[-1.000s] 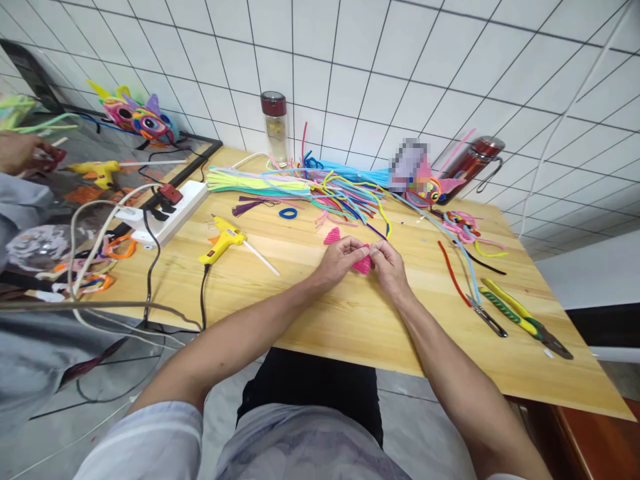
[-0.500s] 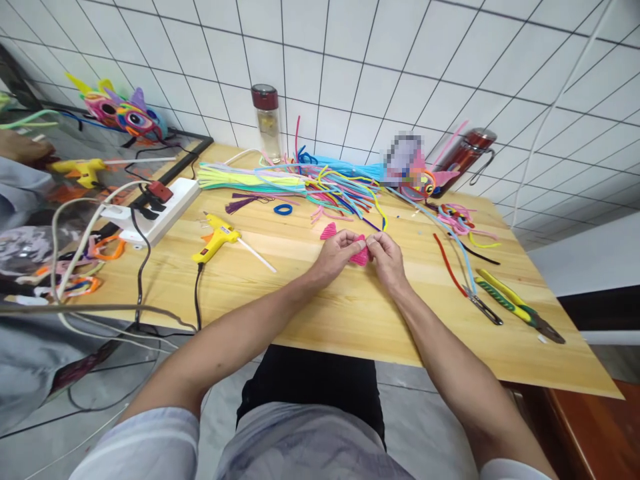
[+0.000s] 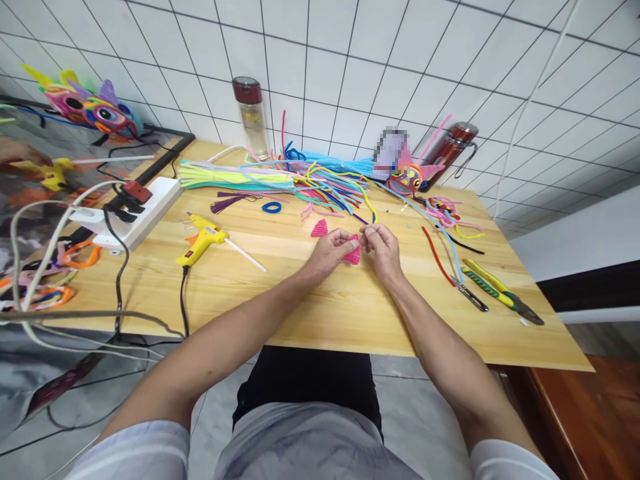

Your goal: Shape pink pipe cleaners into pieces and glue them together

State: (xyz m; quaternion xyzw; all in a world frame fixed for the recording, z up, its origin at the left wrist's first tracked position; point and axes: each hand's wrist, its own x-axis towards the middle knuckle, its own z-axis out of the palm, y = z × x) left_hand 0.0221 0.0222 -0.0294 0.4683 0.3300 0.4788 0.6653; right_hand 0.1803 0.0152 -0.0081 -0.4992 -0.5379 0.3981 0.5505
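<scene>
My left hand pinches a small ridged pink piece, bent from what looks like pipe cleaner, just above the table. To its right is my right hand, with thumb and fingertips drawn together beside the piece. A small gap shows between them, and whatever those fingertips may hold is too small to make out. Behind my left hand lies a second ridged pink piece, roughly triangular. A loose bundle of coloured pipe cleaners stretches across the table behind both hands.
On the left are a yellow glue gun and a white power strip with cables. Pliers and small snips lie right. A glass bottle and red flask stand behind. Another person's hand is far left.
My right fingertips have come away from the pink piece, slightly to the right and up. My left hand keeps its pinch. The whole view has shifted a little.
</scene>
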